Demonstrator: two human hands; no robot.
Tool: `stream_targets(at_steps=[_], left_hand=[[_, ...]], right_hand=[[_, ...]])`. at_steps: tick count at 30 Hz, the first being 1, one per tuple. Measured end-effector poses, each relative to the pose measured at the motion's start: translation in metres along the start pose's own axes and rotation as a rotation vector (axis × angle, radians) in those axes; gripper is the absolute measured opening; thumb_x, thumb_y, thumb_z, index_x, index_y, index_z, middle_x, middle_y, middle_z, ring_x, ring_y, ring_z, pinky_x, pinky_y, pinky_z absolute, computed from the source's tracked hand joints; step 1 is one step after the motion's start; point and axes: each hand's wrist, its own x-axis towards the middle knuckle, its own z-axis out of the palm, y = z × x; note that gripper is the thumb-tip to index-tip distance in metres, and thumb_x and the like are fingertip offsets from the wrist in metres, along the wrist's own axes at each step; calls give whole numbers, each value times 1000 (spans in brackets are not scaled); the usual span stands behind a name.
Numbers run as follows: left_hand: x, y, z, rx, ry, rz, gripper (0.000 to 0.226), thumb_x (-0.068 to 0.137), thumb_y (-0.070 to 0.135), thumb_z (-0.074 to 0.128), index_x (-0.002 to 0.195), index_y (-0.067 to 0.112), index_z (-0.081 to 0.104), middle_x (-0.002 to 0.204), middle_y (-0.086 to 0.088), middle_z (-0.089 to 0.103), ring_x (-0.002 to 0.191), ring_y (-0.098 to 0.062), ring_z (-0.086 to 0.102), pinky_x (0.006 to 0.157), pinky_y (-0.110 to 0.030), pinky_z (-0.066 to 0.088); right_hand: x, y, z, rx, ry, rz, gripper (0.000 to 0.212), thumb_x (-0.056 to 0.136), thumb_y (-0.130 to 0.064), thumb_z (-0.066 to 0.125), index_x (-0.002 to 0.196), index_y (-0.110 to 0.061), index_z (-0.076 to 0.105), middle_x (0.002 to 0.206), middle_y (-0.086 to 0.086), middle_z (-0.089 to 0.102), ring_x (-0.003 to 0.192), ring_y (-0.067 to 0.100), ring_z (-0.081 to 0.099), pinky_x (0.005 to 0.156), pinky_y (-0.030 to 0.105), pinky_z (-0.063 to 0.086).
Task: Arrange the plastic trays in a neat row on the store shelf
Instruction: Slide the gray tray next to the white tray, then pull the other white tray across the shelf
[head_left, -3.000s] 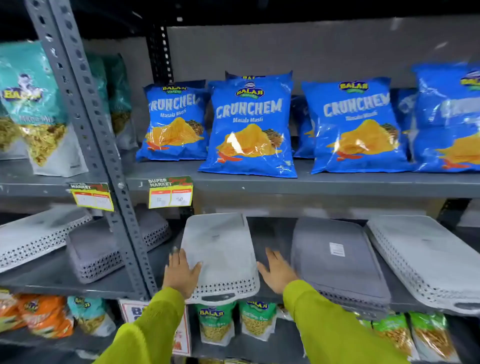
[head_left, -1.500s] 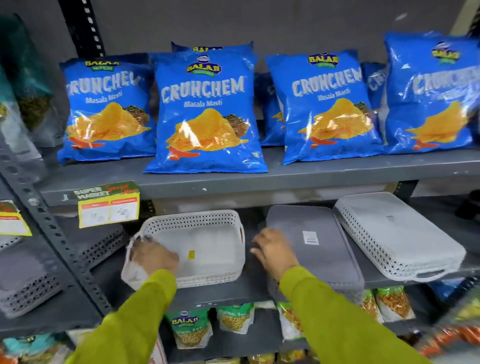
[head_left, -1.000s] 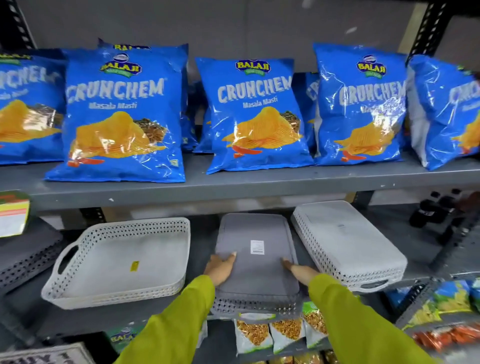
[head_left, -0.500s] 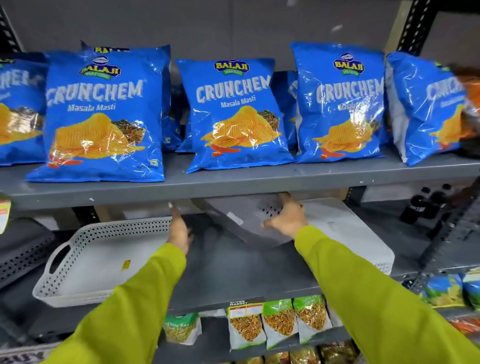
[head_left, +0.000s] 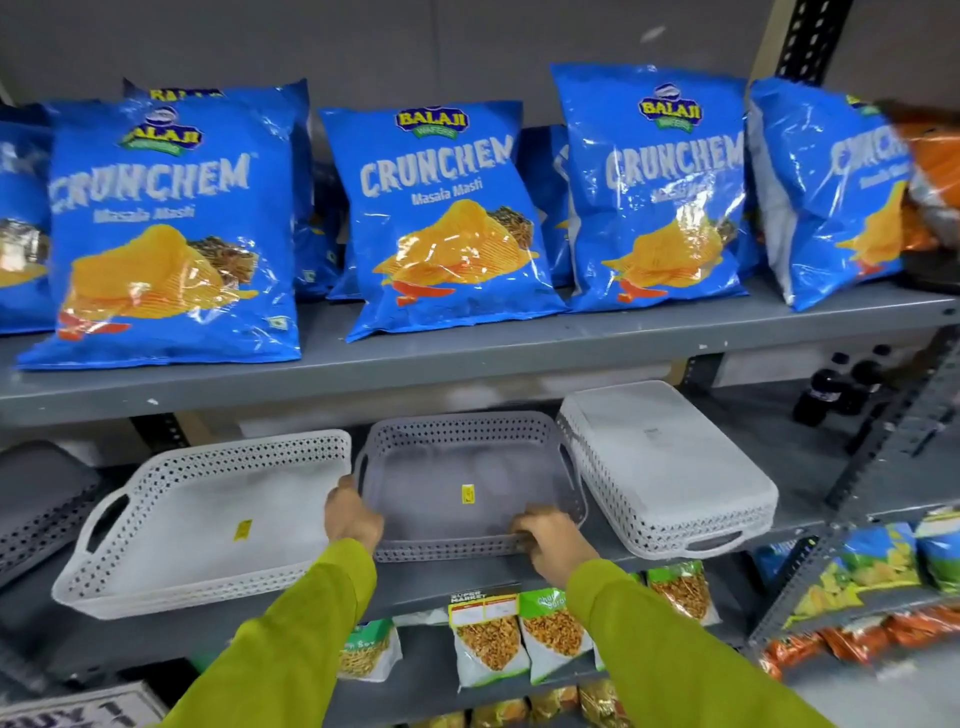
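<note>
A grey perforated plastic tray (head_left: 457, 467) sits right side up on the middle shelf (head_left: 415, 582), a yellow sticker inside. My left hand (head_left: 350, 512) grips its front left corner and my right hand (head_left: 545, 538) grips its front right rim. To its left lies a white tray (head_left: 208, 519), also right side up, with side handles. To its right a white tray (head_left: 670, 467) lies upside down, close against the grey one. At the far left a dark grey tray (head_left: 36, 499) is partly cut off by the frame edge.
Blue chip bags (head_left: 447, 218) line the shelf above, its front edge (head_left: 467, 364) low over the trays. Snack packets (head_left: 524, 634) hang below. A slotted upright post (head_left: 893, 447) stands at the right, dark bottles (head_left: 836, 389) behind it.
The grey tray, upside down a second ago, was lifted, turned over and now rests right side up between the two white trays. Both hands moved to its front rim.
</note>
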Motion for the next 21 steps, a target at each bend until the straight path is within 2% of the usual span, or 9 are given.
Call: stream_targets(at_steps=[2,4,7,9,11,13,16,18,21], left_hand=[[-6,4,6,86,52,-31,54,75,-9,61,128,-5,50,125,-31,52,113,-50,53,96,-49,47],[-13,16,17,189,143,-34,50,72,-2,67,120,-2,55,124,-28,49,110,-49,50,92,-50,48],[-19,54,40,241,215,54,49,69,12,73,115,3,59,123,-25,51,110,-45,53,90,-48,48],[-25,89,64,138,139,132,40,73,10,68,113,5,63,120,-25,57,110,-44,57,93,-46,49],[-38,128,98,4,41,238,32,78,2,59,108,6,69,117,-22,66,110,-38,62,95,-40,49],[-57,163,131,-88,-109,362,31,80,-2,52,102,3,73,107,-18,73,104,-31,67,92,-34,50],[-80,201,184,-31,-479,416,45,73,17,46,102,-8,70,97,-18,70,97,-24,65,91,-39,53],[-86,213,218,68,-607,354,52,82,30,52,117,-8,60,122,-21,64,115,-32,60,97,-43,50],[-92,227,243,104,-618,231,74,96,35,49,146,-9,21,155,-25,26,143,-36,30,115,-39,34]], right_hand=[[0,7,-14,92,3,-3,27,86,-35,66,104,-15,68,108,10,69,103,28,62,87,32,47],[1,27,-37,118,122,28,39,84,-49,63,99,-14,70,101,9,71,96,27,63,85,33,49],[0,90,-67,84,425,173,39,80,-46,58,90,-12,72,95,14,71,95,35,63,83,40,52],[-6,140,-88,62,499,355,43,77,-44,58,100,-9,70,108,17,65,103,38,60,87,44,51],[-15,186,-108,56,438,603,59,80,-46,64,123,-6,57,129,20,52,119,40,50,96,48,47],[-24,226,-121,76,332,846,87,76,-56,68,139,-5,38,143,18,38,130,38,39,104,49,42],[-26,276,-129,289,256,1000,110,71,-61,71,146,2,22,151,21,29,137,40,33,112,48,34],[-26,293,-130,430,173,1018,111,74,-58,71,147,5,16,153,22,28,136,41,34,111,46,35],[-24,299,-127,527,120,1017,103,78,-55,68,148,4,18,150,22,35,128,41,43,100,45,41]])
